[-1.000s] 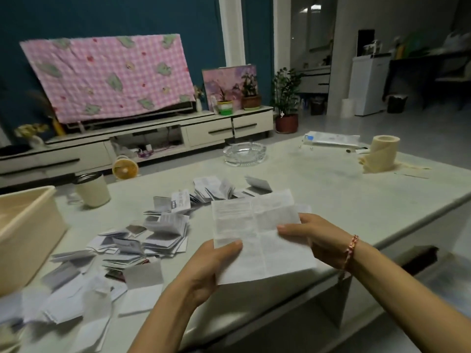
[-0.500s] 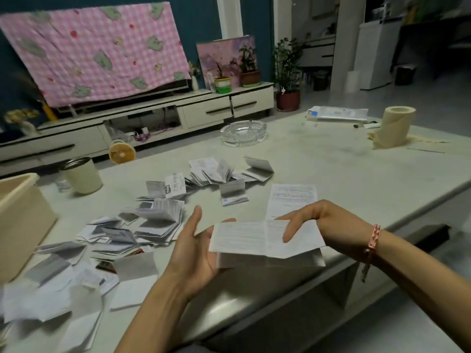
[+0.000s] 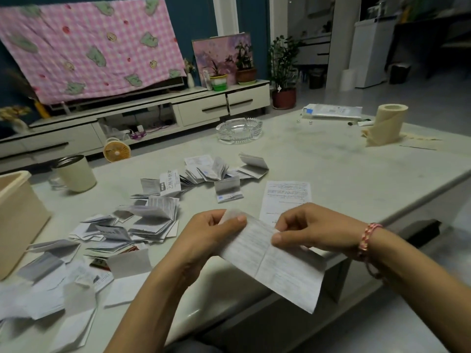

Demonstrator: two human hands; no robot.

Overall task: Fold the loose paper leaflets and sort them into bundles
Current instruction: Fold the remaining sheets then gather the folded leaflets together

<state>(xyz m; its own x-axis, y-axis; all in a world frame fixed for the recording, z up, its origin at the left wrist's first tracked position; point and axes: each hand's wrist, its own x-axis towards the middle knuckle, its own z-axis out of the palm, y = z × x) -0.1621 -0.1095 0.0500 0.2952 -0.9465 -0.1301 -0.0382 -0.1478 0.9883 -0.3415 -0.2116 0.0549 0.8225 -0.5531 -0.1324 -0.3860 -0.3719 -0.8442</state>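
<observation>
A printed white leaflet point(image 3: 275, 263), folded once into a long strip, hangs over the table's near edge between both hands. My left hand point(image 3: 206, 235) pinches its upper left end between thumb and fingers. My right hand point(image 3: 311, 229) pinches its top edge a little further right. Another leaflet point(image 3: 286, 197) lies flat and unfolded on the table just beyond my right hand. Several folded leaflets lie in a heap point(image 3: 150, 217) to the left, and a second group point(image 3: 219, 171) sits further back. Loose sheets point(image 3: 51, 289) cover the near left corner.
The pale table point(image 3: 331, 161) carries a glass ashtray point(image 3: 239, 129), a cream mug point(image 3: 75, 173), a beige bin point(image 3: 15, 220) at the left edge, a paper roll point(image 3: 387, 123) and a flat white packet point(image 3: 334, 112) at the back right.
The open leaflet was folded in half towards me, then turned slantwise. My left hand went from an open palm under it to pinching its end; my right hand now pinches the top edge.
</observation>
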